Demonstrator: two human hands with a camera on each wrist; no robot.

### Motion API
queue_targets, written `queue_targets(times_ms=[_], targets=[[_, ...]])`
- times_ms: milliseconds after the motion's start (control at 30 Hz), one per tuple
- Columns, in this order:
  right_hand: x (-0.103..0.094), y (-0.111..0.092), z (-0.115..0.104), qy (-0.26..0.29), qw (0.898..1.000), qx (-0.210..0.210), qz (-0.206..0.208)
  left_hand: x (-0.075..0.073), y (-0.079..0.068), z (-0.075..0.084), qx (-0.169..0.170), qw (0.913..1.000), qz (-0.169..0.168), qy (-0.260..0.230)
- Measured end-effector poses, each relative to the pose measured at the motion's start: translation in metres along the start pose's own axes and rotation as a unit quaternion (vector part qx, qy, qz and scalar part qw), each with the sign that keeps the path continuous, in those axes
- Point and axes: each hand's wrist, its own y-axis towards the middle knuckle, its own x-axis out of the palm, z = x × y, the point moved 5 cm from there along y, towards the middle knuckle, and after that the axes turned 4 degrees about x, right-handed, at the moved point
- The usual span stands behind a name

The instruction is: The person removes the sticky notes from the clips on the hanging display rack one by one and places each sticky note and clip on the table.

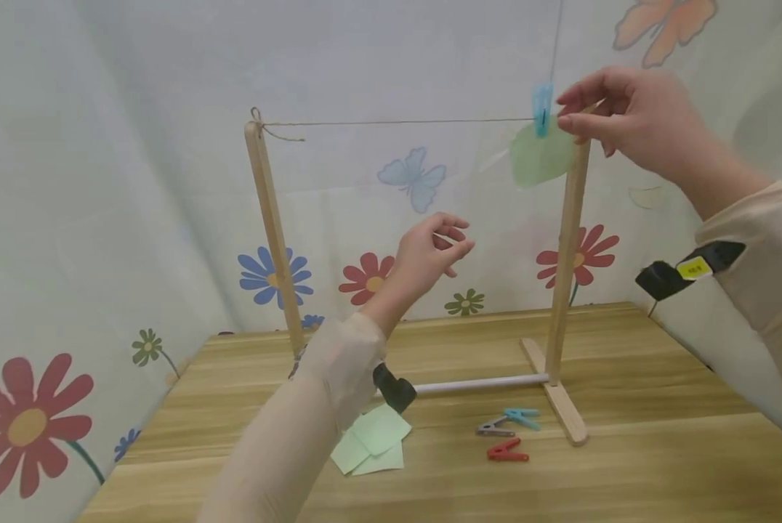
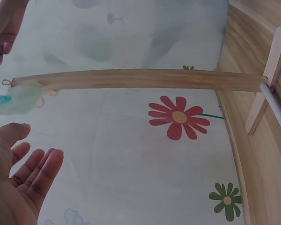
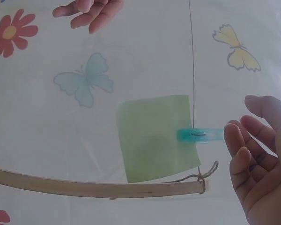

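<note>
A light blue clothespin (image 1: 542, 105) clips a square of green paper (image 1: 536, 161) to the string (image 1: 397, 122), close to the right post. My right hand (image 1: 646, 120) is just beside the clothespin. In the right wrist view, its thumb stands apart from the loosely bent fingers (image 3: 241, 161), and nothing is pinched between them. Lower and to the left, my left hand (image 1: 426, 250) hovers in front of the cloth backdrop with relaxed, spread fingers. The left wrist view shows no object in that palm (image 2: 25, 187).
The wooden frame has a left post (image 1: 269, 225), a right post (image 1: 567, 269) and a white bottom bar (image 1: 482, 383). Several green paper sheets (image 1: 381, 432) lie on the wooden table (image 1: 659, 436). Right of them are grey (image 1: 493, 427), blue (image 1: 523, 417) and red (image 1: 507, 451) clothespins.
</note>
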Motion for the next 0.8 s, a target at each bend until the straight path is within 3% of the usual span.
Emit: queue_targets(times_ms=[133,267,567,800], targets=[[-0.009,0.018,-0.004,-0.003,0.999,0.027,0.021,0.004,0.011,0.007,-0.006,0.9996,0.008,-0.026],[-0.014,0.031,-0.005,-0.043,0.998,0.046,0.017,0.01,0.023,0.015,-0.006,0.9986,0.012,-0.05],[-0.005,0.05,-0.003,-0.104,0.987,0.11,-0.052,0.02,0.044,0.034,-0.019,0.9982,-0.004,-0.057],[0.004,0.054,-0.005,-0.123,0.984,0.1,-0.085,0.029,0.049,0.046,-0.016,0.9983,-0.014,-0.054]])
